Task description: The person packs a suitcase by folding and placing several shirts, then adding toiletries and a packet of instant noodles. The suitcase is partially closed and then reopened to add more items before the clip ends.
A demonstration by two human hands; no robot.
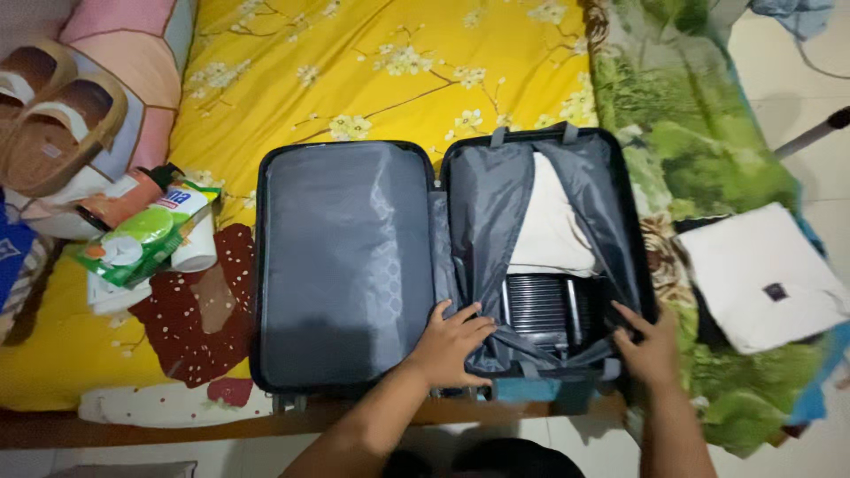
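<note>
An open dark suitcase [266, 265] lies flat on the bed, both halves showing. Its left half is covered by a zipped grey lining panel [345, 257]. In the right half, a cream folded garment [553, 226] sits under crossed grey straps. My left hand [456, 341] grips the grey strap fabric [496, 345] at the near middle of the right half. My right hand [651, 341] rests on the right half's near corner, fingers on the strap end [620, 319]. The ribbed shell bottom [536, 305] shows between my hands.
A yellow flowered sheet [398, 62] covers the bed. To the left lie a green wipes pack [142, 243], a white cup [197, 248], tan sandals [53, 124] and a maroon dotted cloth [199, 323]. At right, a folded white garment [766, 274] rests on a green blanket [699, 150].
</note>
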